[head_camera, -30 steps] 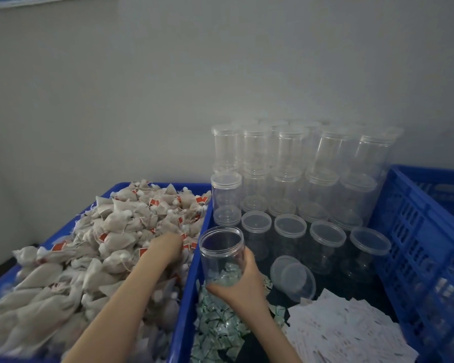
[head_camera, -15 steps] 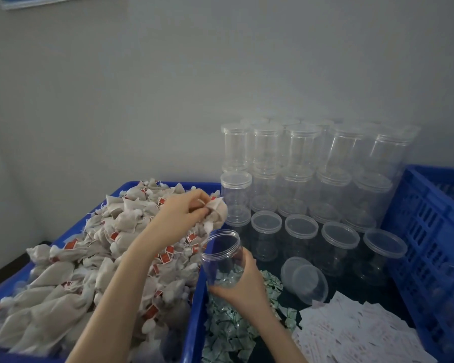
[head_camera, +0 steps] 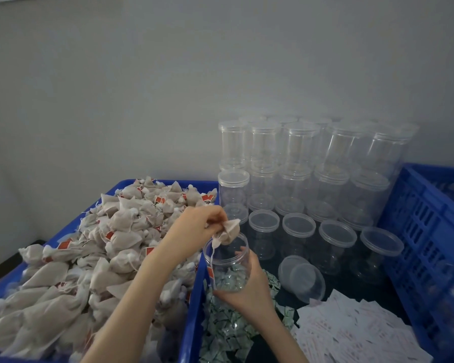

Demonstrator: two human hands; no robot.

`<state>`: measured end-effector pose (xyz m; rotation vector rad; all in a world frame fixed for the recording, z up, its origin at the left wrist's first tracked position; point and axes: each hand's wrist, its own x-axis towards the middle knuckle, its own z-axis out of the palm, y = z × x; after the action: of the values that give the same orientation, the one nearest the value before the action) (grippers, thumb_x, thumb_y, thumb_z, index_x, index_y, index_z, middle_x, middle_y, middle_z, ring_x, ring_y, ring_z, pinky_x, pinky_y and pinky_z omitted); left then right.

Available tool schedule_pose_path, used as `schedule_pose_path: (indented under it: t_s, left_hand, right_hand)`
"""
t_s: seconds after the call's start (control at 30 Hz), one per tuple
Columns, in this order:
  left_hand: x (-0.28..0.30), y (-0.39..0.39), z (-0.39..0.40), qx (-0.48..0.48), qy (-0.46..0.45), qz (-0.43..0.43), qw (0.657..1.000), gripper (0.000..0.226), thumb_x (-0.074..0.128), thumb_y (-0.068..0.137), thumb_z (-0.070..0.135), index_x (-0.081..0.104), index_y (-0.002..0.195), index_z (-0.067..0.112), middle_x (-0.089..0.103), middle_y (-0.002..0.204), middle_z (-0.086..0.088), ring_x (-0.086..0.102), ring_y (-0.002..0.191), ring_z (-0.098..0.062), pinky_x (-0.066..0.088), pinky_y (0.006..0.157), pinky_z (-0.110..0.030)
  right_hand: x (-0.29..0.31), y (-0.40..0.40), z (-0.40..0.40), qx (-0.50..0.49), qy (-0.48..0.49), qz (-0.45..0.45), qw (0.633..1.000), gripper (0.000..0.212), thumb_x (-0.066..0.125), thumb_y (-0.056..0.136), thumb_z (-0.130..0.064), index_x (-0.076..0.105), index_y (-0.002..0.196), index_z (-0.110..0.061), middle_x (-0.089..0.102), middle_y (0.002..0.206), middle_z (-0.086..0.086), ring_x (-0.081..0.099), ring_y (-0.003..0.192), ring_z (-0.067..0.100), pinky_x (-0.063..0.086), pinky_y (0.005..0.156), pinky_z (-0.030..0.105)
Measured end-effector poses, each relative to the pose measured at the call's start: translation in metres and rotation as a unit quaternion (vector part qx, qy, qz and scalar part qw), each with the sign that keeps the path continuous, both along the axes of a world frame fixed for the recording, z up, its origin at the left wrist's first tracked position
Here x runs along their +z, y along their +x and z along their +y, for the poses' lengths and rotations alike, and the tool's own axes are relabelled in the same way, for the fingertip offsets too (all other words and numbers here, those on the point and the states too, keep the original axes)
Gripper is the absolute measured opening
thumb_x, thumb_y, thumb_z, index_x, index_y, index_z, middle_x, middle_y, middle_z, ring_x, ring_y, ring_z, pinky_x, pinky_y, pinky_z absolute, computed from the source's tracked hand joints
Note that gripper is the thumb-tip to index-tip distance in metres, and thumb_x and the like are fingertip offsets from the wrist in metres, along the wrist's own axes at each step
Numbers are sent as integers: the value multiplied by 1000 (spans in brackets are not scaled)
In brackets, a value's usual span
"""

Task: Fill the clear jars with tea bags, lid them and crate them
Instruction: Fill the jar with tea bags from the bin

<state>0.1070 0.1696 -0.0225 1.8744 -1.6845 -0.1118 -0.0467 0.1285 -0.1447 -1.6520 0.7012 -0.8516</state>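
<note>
- Over the right rim of the tea-bag bin (head_camera: pixel 194 297): left hand (head_camera: pixel 194 226), fingers pinched on one tea bag (head_camera: pixel 230 231). A second ago this hand was down in the heap; half a second ago it had lifted clear with the bag; now the bag hangs at the mouth of the open jar (head_camera: pixel 228 263), its string trailing down the jar's near wall.
- Just right of that rim: right hand (head_camera: pixel 247 286), fingers wrapped round the lower half of the open jar, holding it upright. Its position has barely altered across the three moments.
- Reading for the task: the jar looks empty of tea bags, so this would be the first to go in; filling has only begun, with lidding and crating to follow.
- Heap of tea bags (head_camera: pixel 95 252): fills the blue bin on the left, white pouches with red tags.
- Loose lid (head_camera: pixel 302 279): lies beside the held jar, to its right, on the dark work surface (head_camera: pixel 346 286).
- Stock of lidded jars (head_camera: pixel 312 179): stacked in tiers toward the far edge of that surface, against the wall.
- Small green-printed sachets (head_camera: pixel 228 326): piled under and in front of the held jar.
- White paper slips (head_camera: pixel 357 331): strewn at the near right.
- Blue crate (head_camera: pixel 425 231): latticed, standing along the right edge; contents too blurred to tell.
- Room: plain grey wall (head_camera: pixel 220 74), dim light.
</note>
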Motion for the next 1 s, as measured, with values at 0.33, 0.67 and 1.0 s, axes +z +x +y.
schedule_pose_path:
  t_s: [0.33,0.67,1.0]
  left_hand:
    - [-9,34,-14,100,51,-78,991,17,56,95,23,70,103,29,65,89,19,61,78,5,49,76,-12]
    - [-102,58,-53,166,268,-216,924,27,53,95,22,57,122,18,63,119,-4,61,106,-20,50,85,-32]
    - [-54,64,-43,253,118,-92,956,28,47,99,34,55,77,19,60,73,2,58,63,-11,51,63,-25]
  right_hand:
    - [-6,-3,-3,0,-12,5,1000,83,92,54,-23,45,116,-50,61,111,-27,55,105,-16,46,75,2]
    - [-9,-2,-10,0,-13,-6,1000,84,89,55,-17,43,120,-45,55,111,-42,56,106,-17,45,77,1]
    - [-15,-1,-20,0,7,10,1000,92,91,50,-30,40,124,-50,56,124,-25,52,110,-19,44,79,0]
